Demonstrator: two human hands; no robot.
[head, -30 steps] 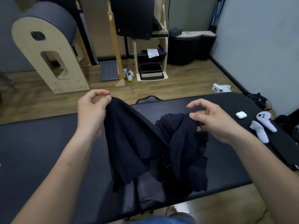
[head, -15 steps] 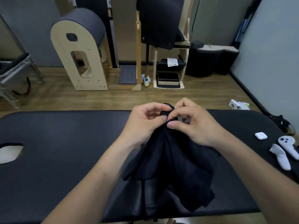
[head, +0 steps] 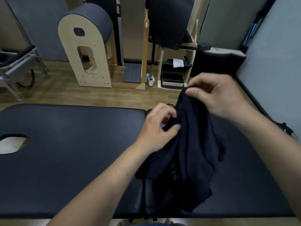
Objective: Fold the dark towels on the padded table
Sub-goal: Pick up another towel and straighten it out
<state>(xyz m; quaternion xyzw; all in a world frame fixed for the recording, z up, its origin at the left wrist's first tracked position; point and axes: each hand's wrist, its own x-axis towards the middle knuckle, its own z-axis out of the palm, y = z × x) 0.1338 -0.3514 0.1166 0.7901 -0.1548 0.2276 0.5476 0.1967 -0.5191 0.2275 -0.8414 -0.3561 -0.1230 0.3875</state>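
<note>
A dark towel hangs bunched above the black padded table, its lower end draping past the table's near edge. My right hand pinches the towel's top corner, raised above the table. My left hand sits lower and to the left, fingers curled into the towel's left edge. Faint lettering shows on the cloth near its middle.
A face hole opens in the table at the left. Beyond the table on the wooden floor stand a wooden arched barrel, a wooden frame with a dark pad, a pair of shoes and black bins.
My hands, joined at the towel's top half a second ago, have parted. The right hand lifted up and right with the corner; the left slid down the edge. The view shifted left.
</note>
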